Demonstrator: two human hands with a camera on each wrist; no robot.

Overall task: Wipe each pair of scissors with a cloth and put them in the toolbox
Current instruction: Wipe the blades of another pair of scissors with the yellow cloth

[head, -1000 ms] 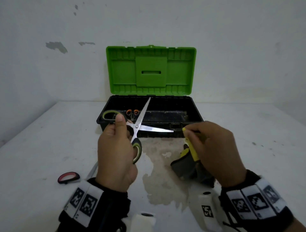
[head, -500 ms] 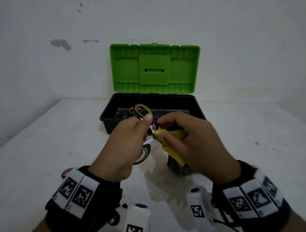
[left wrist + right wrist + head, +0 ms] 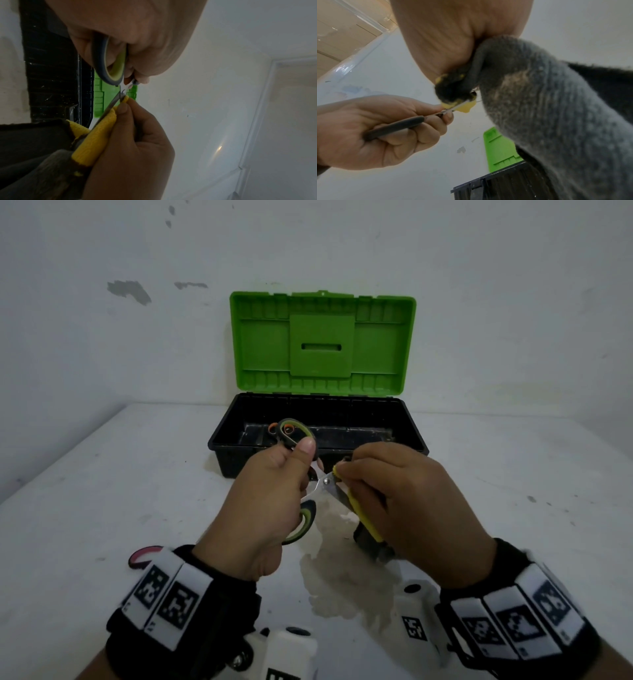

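My left hand (image 3: 274,494) grips the grey-and-green handles of a pair of scissors (image 3: 298,436), blades pointing right. In the left wrist view the handle loop (image 3: 111,65) sits inside my fingers. My right hand (image 3: 394,494) pinches a yellow-and-grey cloth (image 3: 363,518) around the blades close to the pivot (image 3: 327,481); the blades are mostly hidden in the cloth (image 3: 96,136). The toolbox (image 3: 411,436), black with an open green lid (image 3: 322,344), stands just behind my hands. An orange-handled pair (image 3: 274,428) lies inside it.
A red-handled pair of scissors (image 3: 144,554) lies on the white table at the near left, partly hidden by my left wrist. A stained patch (image 3: 342,583) marks the table below my hands. A white wall stands behind the toolbox.
The scissors were spread open with the cloth at a blade tip. Now the cloth has slid along the blades to the pivot, and both hands have drawn closer together.
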